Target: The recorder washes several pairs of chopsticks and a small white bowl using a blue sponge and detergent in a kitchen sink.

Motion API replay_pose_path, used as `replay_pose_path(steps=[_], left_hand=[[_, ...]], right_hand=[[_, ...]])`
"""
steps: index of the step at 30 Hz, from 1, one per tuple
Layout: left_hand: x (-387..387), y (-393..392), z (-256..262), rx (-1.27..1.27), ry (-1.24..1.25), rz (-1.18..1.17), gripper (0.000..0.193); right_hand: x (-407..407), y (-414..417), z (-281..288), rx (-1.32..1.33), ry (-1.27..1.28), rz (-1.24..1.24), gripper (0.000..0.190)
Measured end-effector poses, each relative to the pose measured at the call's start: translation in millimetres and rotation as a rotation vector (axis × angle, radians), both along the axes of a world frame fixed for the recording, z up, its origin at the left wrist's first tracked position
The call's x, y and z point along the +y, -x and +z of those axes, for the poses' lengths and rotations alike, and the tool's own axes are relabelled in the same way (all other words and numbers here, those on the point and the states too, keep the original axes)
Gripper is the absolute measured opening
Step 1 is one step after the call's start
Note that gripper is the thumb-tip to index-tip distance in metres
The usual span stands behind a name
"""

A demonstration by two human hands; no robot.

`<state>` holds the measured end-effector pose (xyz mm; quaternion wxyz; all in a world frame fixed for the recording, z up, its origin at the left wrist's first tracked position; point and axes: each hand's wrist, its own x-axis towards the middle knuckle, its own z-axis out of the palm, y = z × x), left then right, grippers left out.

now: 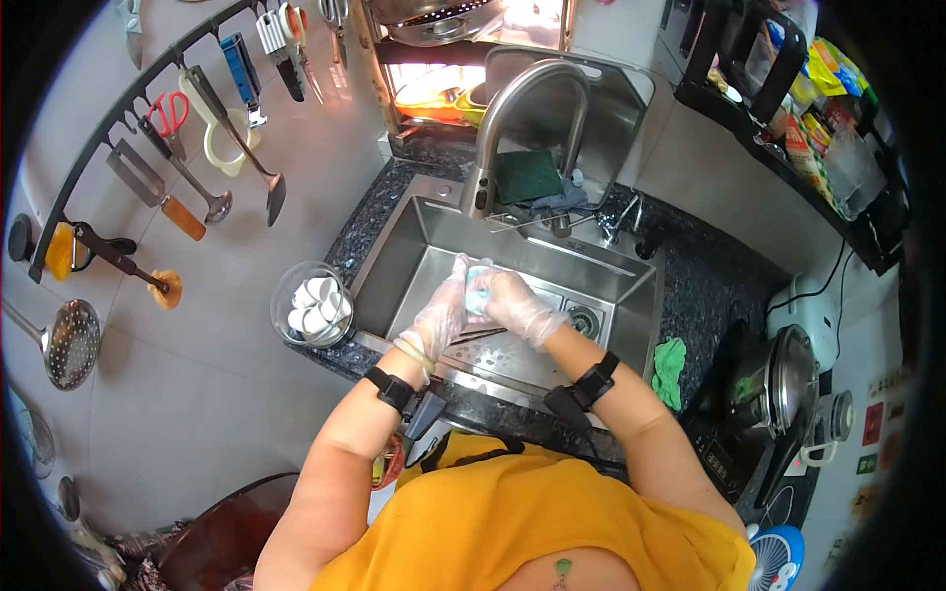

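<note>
Both of my hands wear thin clear plastic gloves and meet over a stainless steel sink [410,244]. Between them is a small white and light-blue object [477,292], partly covered by fingers; whether it is a cloth or a cup I cannot tell. My left hand [446,303] grips it from the left side. From the right, my right hand [517,299] has its fingers curled against it. Thin dark sticks [479,336], possibly chopsticks, lie on the sink bottom beneath my hands. The drain [584,322] shows to the right of my right hand.
A curved metal faucet [484,148] rises behind the sink. On the left counter stands a clear glass bowl [279,314] with several small white cups [318,306]. A green cloth [669,373] lies on the right, near a pressure cooker [791,377]. Utensils hang from a wall rail [111,118].
</note>
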<state>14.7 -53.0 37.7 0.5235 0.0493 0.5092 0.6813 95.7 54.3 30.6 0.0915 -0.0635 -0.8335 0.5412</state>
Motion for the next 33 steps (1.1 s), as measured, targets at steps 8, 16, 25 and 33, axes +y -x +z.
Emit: replay_pose_path(steps=[8,16,25,33], left_hand=[[4.9,-3.9,8.6,-0.053,-0.072,0.006,0.052],[19.4,-7.9,-7.4,0.223,0.146,0.177,0.053],[-0.1,5.1,-32.0,0.070,0.230,0.127,0.045],[-12.3,20.9,-33.6,0.117,0.035,0.134,0.035]], right_hand=[[-2.2,7.5,13.9,0.143,-0.383,-0.247,0.015],[5.7,13.9,9.8,-0.165,-0.235,-0.118,0.019],[18.4,8.2,-15.2,0.089,-0.563,-0.378,0.016],[105.4,-65.5,-91.7,-0.543,-0.619,-0.023,0.025]])
